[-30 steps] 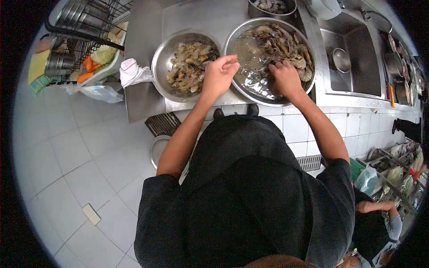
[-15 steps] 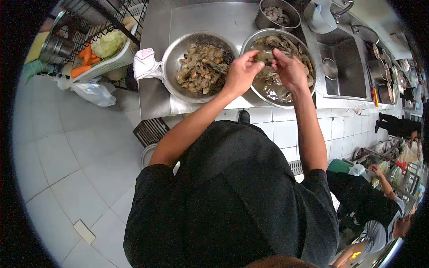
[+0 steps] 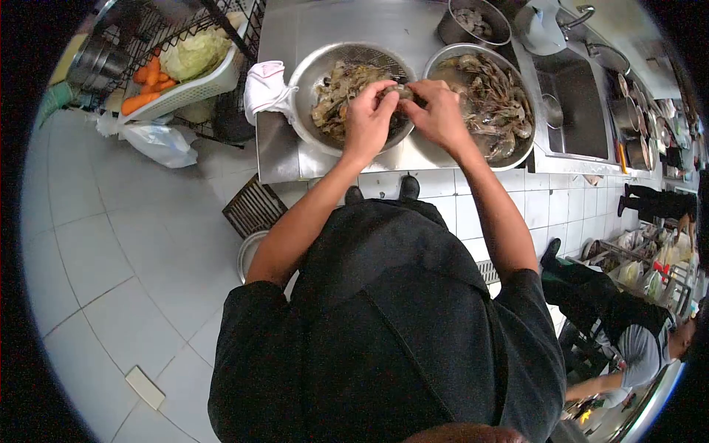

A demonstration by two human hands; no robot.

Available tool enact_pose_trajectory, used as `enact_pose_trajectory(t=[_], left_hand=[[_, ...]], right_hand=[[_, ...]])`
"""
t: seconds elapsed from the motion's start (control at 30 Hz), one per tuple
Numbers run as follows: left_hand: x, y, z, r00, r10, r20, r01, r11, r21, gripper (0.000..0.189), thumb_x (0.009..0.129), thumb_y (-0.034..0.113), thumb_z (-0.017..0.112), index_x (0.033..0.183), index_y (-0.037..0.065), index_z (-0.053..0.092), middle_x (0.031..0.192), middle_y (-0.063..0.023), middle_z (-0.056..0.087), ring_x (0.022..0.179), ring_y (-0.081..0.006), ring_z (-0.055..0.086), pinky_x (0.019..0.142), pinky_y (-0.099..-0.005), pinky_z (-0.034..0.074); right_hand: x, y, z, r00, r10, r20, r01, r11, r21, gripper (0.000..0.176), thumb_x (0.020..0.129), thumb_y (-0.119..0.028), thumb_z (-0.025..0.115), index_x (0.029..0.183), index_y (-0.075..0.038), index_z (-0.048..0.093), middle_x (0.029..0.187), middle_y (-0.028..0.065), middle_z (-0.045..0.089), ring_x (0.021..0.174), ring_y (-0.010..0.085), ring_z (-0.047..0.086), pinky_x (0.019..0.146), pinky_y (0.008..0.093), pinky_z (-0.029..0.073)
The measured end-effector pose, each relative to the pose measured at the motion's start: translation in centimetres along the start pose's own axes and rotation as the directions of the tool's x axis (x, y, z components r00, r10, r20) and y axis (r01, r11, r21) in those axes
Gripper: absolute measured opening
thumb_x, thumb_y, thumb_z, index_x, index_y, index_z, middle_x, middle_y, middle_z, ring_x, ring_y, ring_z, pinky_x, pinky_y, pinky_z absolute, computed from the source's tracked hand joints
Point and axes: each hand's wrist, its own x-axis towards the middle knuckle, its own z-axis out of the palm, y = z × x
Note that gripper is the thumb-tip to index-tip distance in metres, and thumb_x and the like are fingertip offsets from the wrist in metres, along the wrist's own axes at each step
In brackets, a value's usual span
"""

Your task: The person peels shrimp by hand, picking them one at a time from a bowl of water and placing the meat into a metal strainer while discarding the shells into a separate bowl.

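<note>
A shrimp point(image 3: 399, 91) is pinched between my two hands, over the right side of the perforated steel colander point(image 3: 301, 70). My left hand point(image 3: 369, 114) closes its thumb and fingers on one end of it. Opposite, my right hand point(image 3: 437, 111) grips the other end, partly covering it. Shrimp heads and shells point(image 3: 343, 92) lie piled inside the colander. To the right, a steel bowl point(image 3: 526, 151) holds whole shrimp point(image 3: 498, 96) in water. Behind that bowl stands a deep steel pot point(image 3: 450, 31) with peeled shrimp point(image 3: 473, 23) in it.
A white cloth point(image 3: 266, 87) hangs at the counter's left corner. Further left, a white basket point(image 3: 214, 77) holds carrots and cabbage. On the right are a sink point(image 3: 576, 103) and a faucet point(image 3: 580, 16). A co-worker point(image 3: 613, 310) stands behind at the right.
Both hands have moved left with the shrimp, from above the bowl of whole shrimp to above the colander. The view has shifted slightly, and the co-worker at right has changed posture.
</note>
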Motion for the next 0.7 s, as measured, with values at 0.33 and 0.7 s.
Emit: enact_pose_trajectory(t=[0.33, 0.7], left_hand=[[-2.7, 1.9, -7.0, 0.965, -0.076, -0.251, 0.125, 0.974, 0.188, 0.023, 0.092, 0.010, 0.059, 0.111, -0.002, 0.064, 0.085, -0.0033, 0.064, 0.066, -0.0085, 0.059, 0.060, -0.0228, 0.046], [-3.2, 2.4, -9.4, 0.879, -0.433, -0.202, 0.400, 0.898, -0.184, 0.028, 0.090, 0.012, 0.063, 0.109, -0.008, 0.062, 0.088, -0.0066, 0.063, 0.065, -0.0129, 0.056, 0.056, -0.0255, 0.047]], right_hand=[[1.3, -4.3, 8.8, 0.988, -0.144, 0.051, 0.132, 0.974, 0.183, 0.026, 0.074, -0.016, 0.063, 0.098, -0.009, 0.069, 0.097, 0.0103, 0.066, 0.098, 0.0319, 0.057, 0.086, 0.0472, 0.034], [2.3, -5.5, 9.2, 0.956, -0.286, 0.071, 0.289, 0.957, -0.026, 0.030, 0.068, -0.016, 0.060, 0.095, -0.013, 0.071, 0.089, 0.0065, 0.067, 0.095, 0.0275, 0.058, 0.080, 0.0465, 0.032]])
